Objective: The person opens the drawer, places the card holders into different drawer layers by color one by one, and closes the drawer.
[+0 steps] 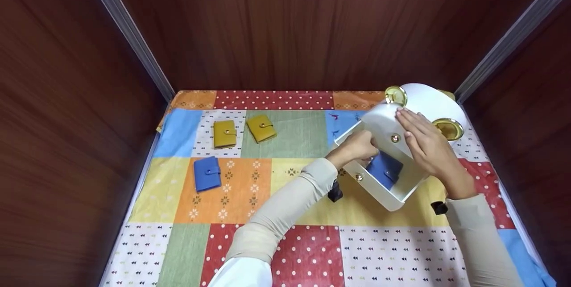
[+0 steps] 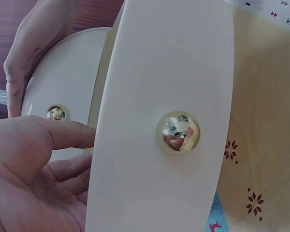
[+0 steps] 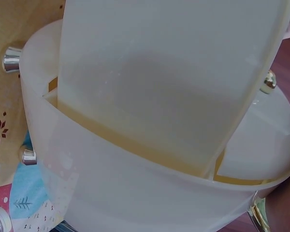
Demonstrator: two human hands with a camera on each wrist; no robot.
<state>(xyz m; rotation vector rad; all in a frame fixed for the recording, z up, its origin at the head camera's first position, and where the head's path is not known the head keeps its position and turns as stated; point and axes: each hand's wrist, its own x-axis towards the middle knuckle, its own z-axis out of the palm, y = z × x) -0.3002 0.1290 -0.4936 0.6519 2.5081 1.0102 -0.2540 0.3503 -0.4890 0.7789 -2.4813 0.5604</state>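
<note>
A white drawer unit with gold-coloured round feet lies at the right of the cloth. Its drawer, with a small gold knob, is pulled out, and a blue snap wallet is inside. My left hand reaches into the drawer with bent fingers, at the wallet's upper left corner. Behind the drawer front in the left wrist view, the fingertips are hidden, so a grip on the wallet cannot be made out. My right hand rests on the unit with its fingers straight.
Two mustard-yellow snap wallets and another blue wallet lie at the left on the patchwork cloth. Dark wood-look panels stand behind and on both sides.
</note>
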